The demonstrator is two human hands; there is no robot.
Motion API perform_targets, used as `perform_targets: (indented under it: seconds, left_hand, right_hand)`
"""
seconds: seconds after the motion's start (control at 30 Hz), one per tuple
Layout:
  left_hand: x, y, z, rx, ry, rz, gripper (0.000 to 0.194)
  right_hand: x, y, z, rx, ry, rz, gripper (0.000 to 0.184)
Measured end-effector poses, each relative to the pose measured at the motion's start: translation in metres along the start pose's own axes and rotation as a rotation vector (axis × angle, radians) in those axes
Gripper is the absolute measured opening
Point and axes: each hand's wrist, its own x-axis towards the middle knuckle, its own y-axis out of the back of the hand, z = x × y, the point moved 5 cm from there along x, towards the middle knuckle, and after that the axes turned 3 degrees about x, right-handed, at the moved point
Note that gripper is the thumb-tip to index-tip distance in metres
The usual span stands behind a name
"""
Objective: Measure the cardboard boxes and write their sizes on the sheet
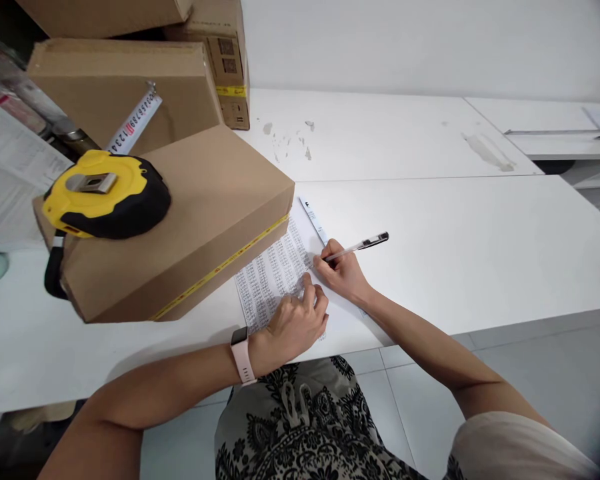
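Observation:
My right hand (343,272) grips a clear pen (356,247) with a black cap end, its tip down on a printed sheet of paper (275,270) full of small rows of figures. On the lower part of the same sheet rests my left hand (295,325), fingers curled loosely with one fingertip pressing the paper. A pale pink watch sits on that wrist. The sheet lies on a white table (455,247), its left edge tucked under a flat cardboard box (200,220).
A yellow and black tape measure (105,193) lies on top of the flat box, its blade sticking up. More cardboard boxes (130,80) are stacked at the back left. Papers (5,173) lie at the far left. A second white table (555,127) stands at the right.

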Motion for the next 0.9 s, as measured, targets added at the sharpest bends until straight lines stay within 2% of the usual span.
perform_targets:
  seconds: [0.5, 0.9]
  left_hand:
    - [0.0001, -0.0020, 0.0008, 0.002, -0.014, -0.011, 0.047]
    - [-0.0013, -0.0068, 0.0028, -0.021, 0.004, 0.042, 0.048]
  right_hand:
    - [0.0001, 0.0017, -0.0001, 0.002, 0.000, 0.009, 0.022]
    - [0.0015, 0.0030, 0.0011, -0.039, -0.004, 0.012, 0.022]
